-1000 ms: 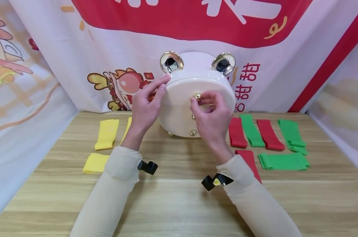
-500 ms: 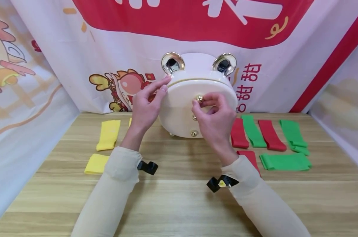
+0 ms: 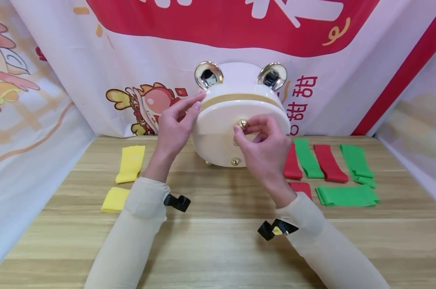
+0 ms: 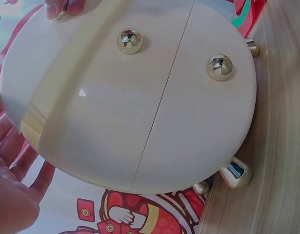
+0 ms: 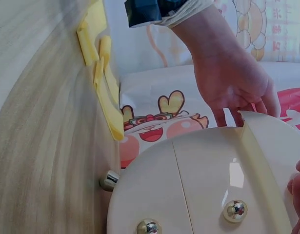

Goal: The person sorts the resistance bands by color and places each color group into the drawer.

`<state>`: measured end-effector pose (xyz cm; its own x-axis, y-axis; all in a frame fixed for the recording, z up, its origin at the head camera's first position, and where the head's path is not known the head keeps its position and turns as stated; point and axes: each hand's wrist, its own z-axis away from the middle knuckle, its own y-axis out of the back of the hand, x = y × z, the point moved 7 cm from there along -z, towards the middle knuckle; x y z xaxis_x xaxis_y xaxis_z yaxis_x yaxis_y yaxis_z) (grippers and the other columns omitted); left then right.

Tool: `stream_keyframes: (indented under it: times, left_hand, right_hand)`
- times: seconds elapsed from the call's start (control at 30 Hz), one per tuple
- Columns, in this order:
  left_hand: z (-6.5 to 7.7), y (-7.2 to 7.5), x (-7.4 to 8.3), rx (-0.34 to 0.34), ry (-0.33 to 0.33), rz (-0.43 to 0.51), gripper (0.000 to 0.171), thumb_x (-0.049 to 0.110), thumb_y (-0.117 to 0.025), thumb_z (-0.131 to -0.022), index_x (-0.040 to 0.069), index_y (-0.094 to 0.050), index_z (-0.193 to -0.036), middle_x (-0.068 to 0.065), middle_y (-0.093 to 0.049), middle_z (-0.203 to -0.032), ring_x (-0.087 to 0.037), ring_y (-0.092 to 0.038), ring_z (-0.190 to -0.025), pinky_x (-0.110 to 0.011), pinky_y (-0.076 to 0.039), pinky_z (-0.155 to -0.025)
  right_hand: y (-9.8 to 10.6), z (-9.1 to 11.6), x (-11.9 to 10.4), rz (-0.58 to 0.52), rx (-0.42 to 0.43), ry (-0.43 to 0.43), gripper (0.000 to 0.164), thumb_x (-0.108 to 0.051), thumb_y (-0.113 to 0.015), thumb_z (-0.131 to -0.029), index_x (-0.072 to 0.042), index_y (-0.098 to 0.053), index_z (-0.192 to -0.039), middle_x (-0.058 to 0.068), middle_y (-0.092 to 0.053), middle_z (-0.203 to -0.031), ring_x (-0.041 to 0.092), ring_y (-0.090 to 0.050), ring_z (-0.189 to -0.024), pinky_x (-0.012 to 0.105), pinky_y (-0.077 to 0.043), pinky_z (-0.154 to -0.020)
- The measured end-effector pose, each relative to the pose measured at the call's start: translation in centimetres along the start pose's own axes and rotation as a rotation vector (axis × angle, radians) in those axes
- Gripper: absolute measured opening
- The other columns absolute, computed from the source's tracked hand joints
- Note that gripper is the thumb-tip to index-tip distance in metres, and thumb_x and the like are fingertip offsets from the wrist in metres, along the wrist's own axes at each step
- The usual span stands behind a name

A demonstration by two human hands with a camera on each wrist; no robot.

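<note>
A cream rounded box [image 3: 214, 124] with gold knobs down its front stands at the back of the table. Its top drawer is slightly out, with a yellowish band [image 3: 241, 97] showing behind the front panel. My right hand [image 3: 264, 148] pinches the top gold knob [image 3: 242, 123] between thumb and fingers. At the box's left side rests my left hand [image 3: 174, 128], its fingers extended along the edge by the top drawer. The left wrist view shows the middle knob [image 4: 130, 41] and bottom knob [image 4: 219, 67], both untouched. Two gold rings [image 3: 209, 75] with dark centres top the box.
Yellow folded strips [image 3: 130, 163] lie on the wooden table [image 3: 218, 249] to the left. Red strips [image 3: 329, 162] and green strips [image 3: 347, 196] lie to the right. A printed cloth [image 3: 167, 56] hangs close behind the box.
The top drawer has come forward, and the yellowish band above its front has appeared and widened. My right hand has moved slightly toward me and right with the knob; my left hand stays at the side.
</note>
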<state>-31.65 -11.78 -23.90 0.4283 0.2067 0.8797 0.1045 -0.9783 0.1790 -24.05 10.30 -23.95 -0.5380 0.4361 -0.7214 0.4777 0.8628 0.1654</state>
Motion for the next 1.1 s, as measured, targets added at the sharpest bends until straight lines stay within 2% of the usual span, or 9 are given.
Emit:
stream_keyframes:
  times: [0.13, 0.33, 0.6, 0.83, 1.1]
  left_hand:
    - [0.0, 0.1, -0.1, 0.011, 0.029, 0.009, 0.031, 0.033, -0.067, -0.105, 0.025, -0.075, -0.134, 0.012, -0.071, -0.143, -0.009, -0.065, -0.132, -0.033, -0.058, -0.107]
    - [0.1, 0.0, -0.2, 0.032, 0.062, 0.037, 0.030, 0.032, -0.069, -0.104, 0.027, -0.076, -0.132, 0.013, -0.072, -0.140, -0.008, -0.066, -0.130, -0.027, -0.059, -0.101]
    - [0.0, 0.0, -0.2, 0.045, 0.086, 0.080, 0.029, 0.029, -0.070, -0.103, 0.024, -0.077, -0.131, 0.011, -0.073, -0.139, -0.007, -0.065, -0.130, -0.020, -0.058, -0.092]
    - [-0.1, 0.0, -0.3, 0.033, 0.103, 0.107, 0.029, 0.027, -0.069, -0.104, 0.023, -0.077, -0.131, 0.011, -0.073, -0.140, -0.005, -0.063, -0.133, -0.020, -0.056, -0.096]
    - [-0.1, 0.1, -0.2, 0.037, 0.095, 0.112, 0.028, 0.024, -0.069, -0.104, 0.021, -0.077, -0.131, 0.010, -0.073, -0.139, -0.006, -0.063, -0.133, -0.020, -0.054, -0.099]
  right_hand:
    - [0.3, 0.4, -0.4, 0.008, -0.014, 0.011, 0.030, -0.018, -0.084, -0.089, 0.000, -0.068, -0.107, 0.012, -0.081, -0.096, 0.020, -0.067, -0.066, 0.013, -0.048, -0.056]
    - [0.5, 0.9, -0.9, 0.007, -0.009, 0.036, 0.029, -0.018, -0.085, -0.089, -0.001, -0.069, -0.106, 0.010, -0.082, -0.094, 0.013, -0.063, -0.062, 0.013, -0.047, -0.054]
    - [0.6, 1.4, -1.5, 0.013, -0.010, 0.072, 0.027, -0.017, -0.086, -0.089, 0.000, -0.070, -0.103, 0.011, -0.082, -0.092, 0.018, -0.064, -0.060, 0.012, -0.046, -0.053]
    - [0.9, 1.9, -2.0, 0.014, -0.028, 0.084, 0.027, -0.016, -0.086, -0.089, 0.000, -0.070, -0.103, 0.010, -0.082, -0.092, 0.018, -0.064, -0.059, 0.012, -0.046, -0.054]
    - [1.4, 2.5, -2.4, 0.004, -0.029, 0.132, 0.026, -0.012, -0.087, -0.087, 0.002, -0.069, -0.099, 0.011, -0.081, -0.088, 0.012, -0.059, -0.054, 0.012, -0.045, -0.052]
